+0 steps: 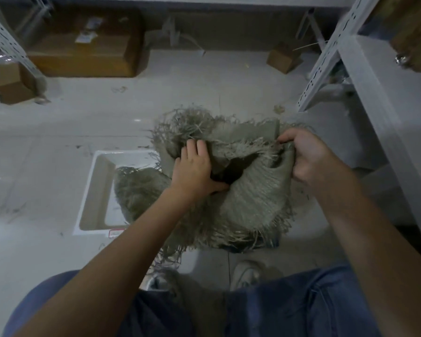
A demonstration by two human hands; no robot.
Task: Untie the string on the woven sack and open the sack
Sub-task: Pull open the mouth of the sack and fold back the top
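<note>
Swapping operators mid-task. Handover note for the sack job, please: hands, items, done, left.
Left hand: gripping the left side of the mouth of the frayed grey-green woven sack, thumb at the dark opening.
Right hand: pinching the right side of the rim, pulling outward.
Sack stands on the pale tiled floor, beside a white rectangular tray.
Done: mouth partly open; no tie string visible.
Left: spread the mouth fully.
</note>
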